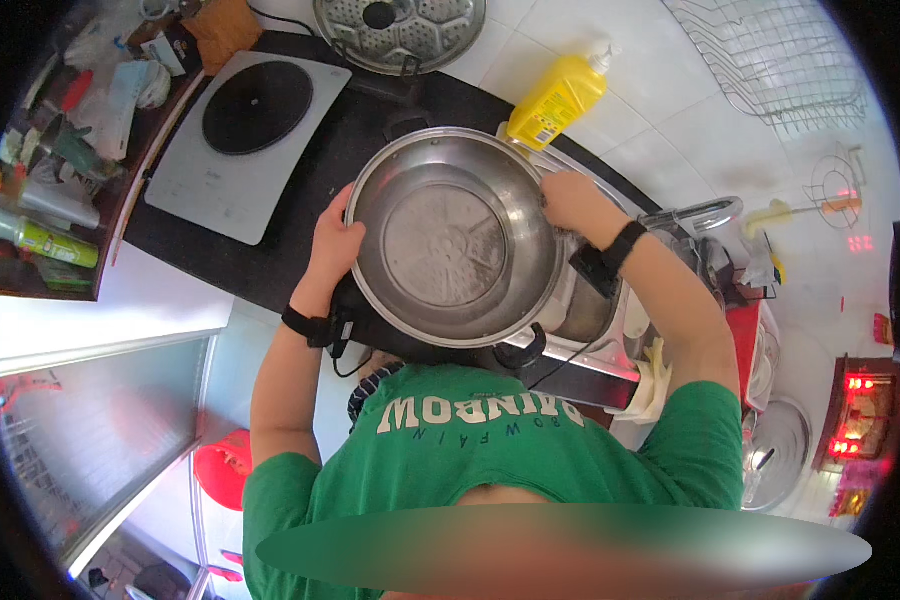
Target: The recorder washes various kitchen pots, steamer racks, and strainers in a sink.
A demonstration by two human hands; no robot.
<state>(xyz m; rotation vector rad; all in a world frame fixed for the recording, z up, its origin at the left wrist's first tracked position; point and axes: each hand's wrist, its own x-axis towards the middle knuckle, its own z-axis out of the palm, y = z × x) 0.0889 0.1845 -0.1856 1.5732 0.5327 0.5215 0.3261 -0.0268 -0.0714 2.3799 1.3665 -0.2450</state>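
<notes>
A wide stainless steel pot [446,244] with black side handles is held over the counter edge and the sink, its open top facing me. Its inside looks wet and shiny, with marks on the bottom. On the left of the rim, my left hand [337,238] grips it with the thumb over the edge. Across from it, my right hand [581,202] is curled over the right rim, fingers towards the inside; its fingertips are partly hidden. Black bands with small devices circle both wrists. Partly under the pot lies the steel sink [589,326], with a chrome faucet [701,214] beyond my right wrist.
An induction cooktop [232,150] stands on the black counter. Behind the pot are a yellow pump bottle [559,101] and a perforated steamer tray [435,37]. A cluttered shelf [60,281] is at left, a wire rack [765,60] at upper right. Yellow gloves [652,386] hang at the sink's front.
</notes>
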